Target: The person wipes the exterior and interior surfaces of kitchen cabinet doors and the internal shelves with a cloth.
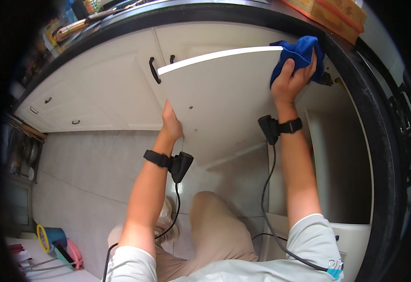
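Note:
A white cabinet door (226,95) stands swung out before me, its inner face turned my way. My right hand (291,79) grips a bunched blue cloth (300,53) at the door's upper corner on the hinge side; the cloth laps over the top edge. At the opposite side, my left hand (172,120) is against the door's free edge, thumb upward. Its other fingers are hidden behind the panel. Two small screw heads show on the inner face near that hand. A dark metal hinge (327,79) is partly visible beside the cloth.
To the right gapes the cabinet interior (342,169). A black countertop edge (381,141) curves above and around it. Closed white cabinet doors (114,81) with black handles line the left. A blue bucket (55,238) is at lower left. Cables run from both wrist straps.

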`<state>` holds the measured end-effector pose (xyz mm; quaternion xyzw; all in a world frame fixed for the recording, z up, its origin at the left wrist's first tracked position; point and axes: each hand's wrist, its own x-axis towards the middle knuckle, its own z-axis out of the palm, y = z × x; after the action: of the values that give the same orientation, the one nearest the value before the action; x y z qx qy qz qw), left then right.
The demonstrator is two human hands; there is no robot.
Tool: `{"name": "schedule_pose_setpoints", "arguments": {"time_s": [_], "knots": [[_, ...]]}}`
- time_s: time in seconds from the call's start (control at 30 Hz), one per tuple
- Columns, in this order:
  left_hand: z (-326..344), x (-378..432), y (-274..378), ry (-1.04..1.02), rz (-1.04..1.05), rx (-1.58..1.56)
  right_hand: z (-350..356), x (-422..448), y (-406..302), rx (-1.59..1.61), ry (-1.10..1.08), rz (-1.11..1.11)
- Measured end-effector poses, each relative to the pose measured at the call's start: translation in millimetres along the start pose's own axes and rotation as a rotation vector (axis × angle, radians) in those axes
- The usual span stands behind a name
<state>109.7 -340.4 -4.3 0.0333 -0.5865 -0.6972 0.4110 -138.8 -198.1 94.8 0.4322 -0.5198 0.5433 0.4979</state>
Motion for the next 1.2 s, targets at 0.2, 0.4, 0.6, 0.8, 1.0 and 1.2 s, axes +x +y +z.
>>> {"name": "schedule_pose_setpoints", "arguments": {"time_s": [0.2, 0.4, 0.6, 0.8, 1.0, 1.2], "knots": [[15.2, -0.9, 10.2, 0.102, -0.158, -0.109, 14.9, -64.6, -76.3, 0.056, -0.005, 0.253], [43.8, 4.5, 30.0, 0.126, -0.091, -0.106, -2.9, -109.4, -110.9, 0.148, -0.771, 0.159], [22.6, 15.4, 17.8, -0.069, -0.121, -0.188, 32.4, -66.5, -127.3, 0.019, -0.212, -0.091], [21.3, 29.6, 8.3, -0.023, -0.136, -0.213, 7.5, -153.8, -102.2, -0.085, -0.782, -0.16], [13.5, 34.5, 2.0, -0.019, -0.048, -0.122, 30.5, -80.0, -102.0, -0.002, -0.396, -0.163], [10.9, 35.7, 18.4, -0.018, -0.013, 0.007, 53.0, -51.4, -133.7, -0.091, -0.349, -0.215]]}}
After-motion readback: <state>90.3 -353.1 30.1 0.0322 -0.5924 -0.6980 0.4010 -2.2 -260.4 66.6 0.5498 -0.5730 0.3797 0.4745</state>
